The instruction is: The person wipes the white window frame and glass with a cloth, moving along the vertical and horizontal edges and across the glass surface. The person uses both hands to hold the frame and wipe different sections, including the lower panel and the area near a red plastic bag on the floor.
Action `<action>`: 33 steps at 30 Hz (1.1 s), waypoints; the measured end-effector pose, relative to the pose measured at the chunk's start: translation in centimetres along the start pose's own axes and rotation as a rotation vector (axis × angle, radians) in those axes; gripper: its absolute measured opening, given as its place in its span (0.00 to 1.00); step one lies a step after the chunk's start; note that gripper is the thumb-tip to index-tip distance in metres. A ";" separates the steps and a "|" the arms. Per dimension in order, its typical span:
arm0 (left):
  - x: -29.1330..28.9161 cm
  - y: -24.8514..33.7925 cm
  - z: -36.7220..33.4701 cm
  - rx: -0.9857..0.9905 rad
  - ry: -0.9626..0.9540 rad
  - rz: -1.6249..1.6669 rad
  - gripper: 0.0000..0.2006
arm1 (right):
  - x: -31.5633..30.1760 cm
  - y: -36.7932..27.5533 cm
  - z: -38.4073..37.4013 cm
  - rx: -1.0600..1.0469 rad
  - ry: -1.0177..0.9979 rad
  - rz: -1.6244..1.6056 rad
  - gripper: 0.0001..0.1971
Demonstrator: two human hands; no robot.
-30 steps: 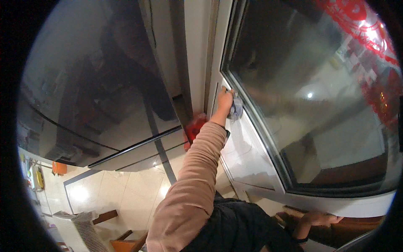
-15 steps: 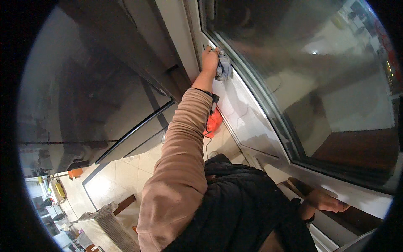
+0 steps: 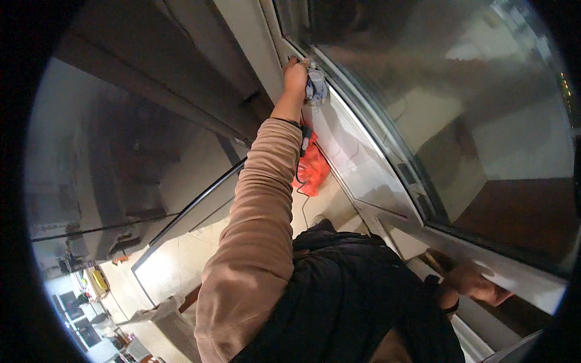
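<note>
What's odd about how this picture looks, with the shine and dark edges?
All in the head view: black corners frame a round, fisheye image; the door glass carries hazy reflections; the tiled floor shows bright glare at lower left; a shadow falls on the white panel below the cloth; the right hand looks dim.

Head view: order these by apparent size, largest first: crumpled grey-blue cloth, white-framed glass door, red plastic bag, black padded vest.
1. Glass door
2. Padded vest
3. Plastic bag, partly hidden
4. Cloth at the left hand
</note>
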State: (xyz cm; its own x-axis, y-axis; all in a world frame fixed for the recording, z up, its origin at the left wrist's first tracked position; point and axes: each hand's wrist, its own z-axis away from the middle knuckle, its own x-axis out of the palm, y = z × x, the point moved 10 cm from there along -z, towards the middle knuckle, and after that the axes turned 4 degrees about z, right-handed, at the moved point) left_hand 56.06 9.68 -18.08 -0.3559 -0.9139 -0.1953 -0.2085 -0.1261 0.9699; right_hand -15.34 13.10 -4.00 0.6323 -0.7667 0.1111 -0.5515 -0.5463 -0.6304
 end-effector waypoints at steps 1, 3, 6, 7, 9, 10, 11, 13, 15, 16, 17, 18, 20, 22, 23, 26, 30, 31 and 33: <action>0.2 0.1 -0.2 0.018 -0.028 -0.105 0.15 | 0.1 1.4 -0.1 0.145 -0.013 -0.068 0.31; 0.3 0.2 -1.0 0.077 -0.036 -0.245 0.16 | -0.6 1.3 0.1 0.164 0.083 -0.126 0.29; 0.8 -0.6 -2.0 0.054 -0.114 -0.312 0.19 | 0.5 -0.6 0.8 -0.006 0.100 -0.238 0.24; 1.2 -1.0 -2.4 0.031 -0.178 -0.276 0.23 | 1.3 -1.2 1.0 -0.053 0.069 -0.273 0.22; 0.8 -0.8 -2.0 0.025 -0.170 -0.301 0.25 | 3.3 -5.0 1.9 -0.430 -0.032 0.098 0.19; 0.7 -0.5 -1.7 0.013 -0.174 -0.296 0.26 | 4.5 -7.0 3.1 -0.682 -0.060 0.338 0.18; 0.4 0.2 -0.8 0.068 -0.156 -0.281 0.29 | 4.8 -7.0 2.9 -0.664 -0.107 0.273 0.18; 0.3 0.2 1.9 0.038 -0.219 -0.233 0.29 | 5.8 -5.6 2.0 -0.450 -0.239 0.070 0.19; 0.5 1.3 5.5 0.069 -0.282 -0.211 0.29 | 7.6 -2.4 1.9 -0.027 -0.333 -0.242 0.23; 0.8 2.3 7.2 0.096 -0.308 -0.215 0.29 | 8.3 -2.0 2.3 0.036 -0.306 -0.300 0.24; 1.4 3.8 8.8 0.156 -0.351 -0.174 0.27 | 9.0 -2.7 2.7 -0.035 -0.282 -0.246 0.26; 1.8 5.3 11.0 0.192 -0.382 -0.156 0.26 | 9.3 -5.0 3.2 -0.262 -0.247 -0.183 0.27; 2.5 9.6 16.0 0.341 -0.411 -0.119 0.23 | 9.9 -7.1 3.7 -0.412 -0.265 -0.295 0.29; 3.1 13.0 20.7 0.371 -0.478 -0.058 0.20 | 10.9 -8.0 3.4 -0.435 -0.443 -0.279 0.29; 3.3 15.3 23.4 0.443 -0.488 -0.044 0.19 | 10.7 -8.6 3.0 -0.455 -0.511 -0.316 0.28; 4.2 22.7 30.4 0.786 -0.471 0.020 0.17 | 9.4 -9.1 1.1 -0.477 -0.588 -0.387 0.27; 5.4 28.7 35.5 0.984 -0.336 0.005 0.25 | 10.1 -5.4 -2.4 -0.288 -0.495 -0.386 0.28; 5.9 29.3 35.6 0.944 -0.294 0.009 0.27 | 11.8 -3.8 -2.6 -0.167 -0.614 -0.436 0.29; 6.7 30.5 36.7 0.857 -0.207 0.022 0.32 | 14.4 -2.1 -1.7 -0.001 -0.870 -0.572 0.35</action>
State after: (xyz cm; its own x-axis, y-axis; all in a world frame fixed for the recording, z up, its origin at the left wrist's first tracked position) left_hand 13.83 13.84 4.84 -0.5088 -0.8138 -0.2807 -0.7815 0.2998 0.5472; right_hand -6.00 2.63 0.20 0.9731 0.1149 -0.1998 -0.0460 -0.7524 -0.6571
